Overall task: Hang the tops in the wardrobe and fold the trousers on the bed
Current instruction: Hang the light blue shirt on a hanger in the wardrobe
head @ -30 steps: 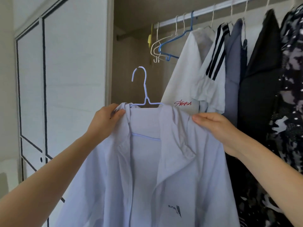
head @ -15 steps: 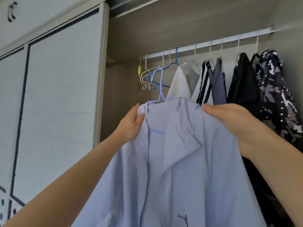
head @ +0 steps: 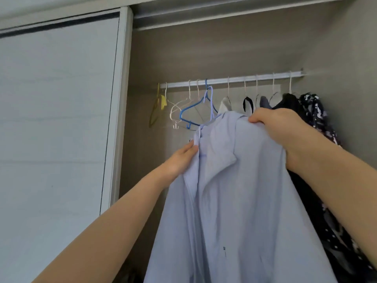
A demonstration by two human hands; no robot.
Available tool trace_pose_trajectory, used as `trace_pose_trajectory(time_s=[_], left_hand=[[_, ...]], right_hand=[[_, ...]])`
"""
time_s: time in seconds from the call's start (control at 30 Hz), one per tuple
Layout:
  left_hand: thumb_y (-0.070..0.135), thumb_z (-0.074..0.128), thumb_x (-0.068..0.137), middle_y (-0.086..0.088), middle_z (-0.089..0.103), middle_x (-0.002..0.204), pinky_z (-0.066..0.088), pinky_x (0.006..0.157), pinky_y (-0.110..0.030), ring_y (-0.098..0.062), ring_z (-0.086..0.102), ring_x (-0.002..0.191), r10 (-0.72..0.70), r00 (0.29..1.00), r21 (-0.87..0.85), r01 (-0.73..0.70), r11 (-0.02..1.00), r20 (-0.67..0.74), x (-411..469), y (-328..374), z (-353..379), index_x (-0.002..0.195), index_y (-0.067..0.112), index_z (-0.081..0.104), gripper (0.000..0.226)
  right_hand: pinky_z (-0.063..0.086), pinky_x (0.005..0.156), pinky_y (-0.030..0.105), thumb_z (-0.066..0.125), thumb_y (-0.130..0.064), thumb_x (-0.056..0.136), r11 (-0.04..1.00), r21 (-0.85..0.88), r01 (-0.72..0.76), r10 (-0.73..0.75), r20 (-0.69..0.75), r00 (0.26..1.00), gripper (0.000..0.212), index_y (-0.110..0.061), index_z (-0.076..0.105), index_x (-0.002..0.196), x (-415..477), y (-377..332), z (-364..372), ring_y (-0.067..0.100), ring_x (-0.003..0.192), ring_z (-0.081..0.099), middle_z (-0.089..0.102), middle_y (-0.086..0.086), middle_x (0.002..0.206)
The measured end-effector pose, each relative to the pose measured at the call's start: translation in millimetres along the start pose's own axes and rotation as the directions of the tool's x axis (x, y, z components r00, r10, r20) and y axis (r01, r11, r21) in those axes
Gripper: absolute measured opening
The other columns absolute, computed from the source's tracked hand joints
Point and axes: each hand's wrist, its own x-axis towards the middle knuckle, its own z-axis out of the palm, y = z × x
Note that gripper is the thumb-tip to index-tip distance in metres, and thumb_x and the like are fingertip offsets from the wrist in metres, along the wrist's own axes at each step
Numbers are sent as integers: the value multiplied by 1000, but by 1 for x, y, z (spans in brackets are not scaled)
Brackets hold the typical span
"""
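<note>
Fingers of left hand [head: 179, 160] and right hand [head: 281, 129] clamp the pale blue shirt [head: 234, 190], now lifted higher, its hanger [head: 211, 99] hook close under the rail [head: 234, 80].

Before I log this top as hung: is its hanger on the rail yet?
Off. The hook of the pale hanger tops out just under the rail; left hand and right hand hold the shirt up.
</note>
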Motion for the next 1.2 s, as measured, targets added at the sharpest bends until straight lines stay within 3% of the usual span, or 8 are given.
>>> trace_pose_trajectory(time_s=[0.17,0.27,0.37,0.53,0.67,0.77,0.9,1.2], left_hand=[[65,51,90,17,55,139,42,108,-47,-12,54,126,-68,992,-143,83,986,107,9,-6,0,136,46,51,50],[52,60,89,10,63,127,46,102,-41,-16,58,119,-68,995,-85,74,994,78,12,-3,-3,132,36,56,46],[31,51,101,4,51,144,36,98,-30,-18,49,130,31,997,-137,-40,990,-69,10,6,-17,150,23,37,52],[72,51,85,26,29,148,16,117,-46,-8,25,143,73,997,-176,-67,982,32,10,14,-44,146,56,25,68],[60,81,65,40,28,141,32,107,-27,16,36,124,161,944,7,-170,985,290,-3,8,-37,145,64,8,108],[38,84,69,26,29,150,40,108,-29,0,37,136,257,940,160,-296,942,225,2,0,-18,149,55,-3,120],[6,56,83,1,47,140,51,94,-37,-24,54,119,278,960,295,-274,915,30,28,-11,-9,150,53,-4,101],[-1,38,89,0,53,135,43,79,-20,-21,54,114,306,947,222,-280,934,-93,96,-38,-2,152,45,21,80]], right_hand=[[49,65,22,66,-44,54,1000,6,-5,5,-114,993,76,-19,53,125,18,-6,41,16,100,63,55,-1,134],[34,45,18,52,-19,93,1000,-2,19,-19,-61,998,13,-11,51,103,28,-14,69,9,64,46,49,-1,80],[33,59,24,42,-12,97,993,-94,77,-87,-99,991,9,-11,48,90,43,-18,100,21,73,45,40,-1,73],[46,86,33,41,-7,97,960,-243,141,-173,-118,978,31,1,51,124,78,-14,132,30,106,57,59,16,112],[45,99,37,40,-6,96,929,-336,154,-218,-163,962,36,3,48,130,108,-10,140,35,120,52,53,20,134],[44,88,33,41,-7,99,903,-395,171,-251,-161,954,31,3,52,125,128,-10,150,34,116,55,57,19,129],[36,72,28,43,-8,99,857,-481,186,-281,-132,950,27,3,57,119,155,-9,167,32,106,58,61,18,123],[45,88,32,46,-7,97,761,-632,148,-313,-157,937,29,3,55,123,221,-3,176,32,119,55,57,17,131]])
